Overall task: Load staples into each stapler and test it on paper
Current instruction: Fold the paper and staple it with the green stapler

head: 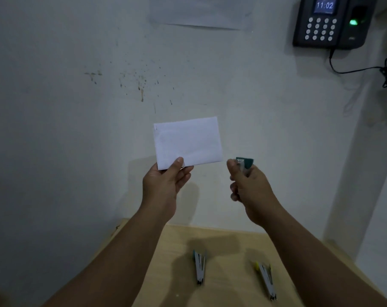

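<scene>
Now left grip [163, 185] pinches paper [188, 142]; right grip [250, 187] clasps green stapler [244, 163] beside it.

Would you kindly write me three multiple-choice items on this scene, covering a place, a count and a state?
1. Where is the folded white paper sheet?
A. flat on the table
B. held up by the left hand
C. pinned to the wall

2. How many staplers lie on the light wooden table?
A. two
B. one
C. four

3. The right hand is:
A. open and idle
B. gripping a teal stapler
C. pressing the keypad

Answers: 1 B, thumb and fingers pinch its lower edge. 2 A, two staplers lie side by side. 3 B, fingers curl round it.
</scene>
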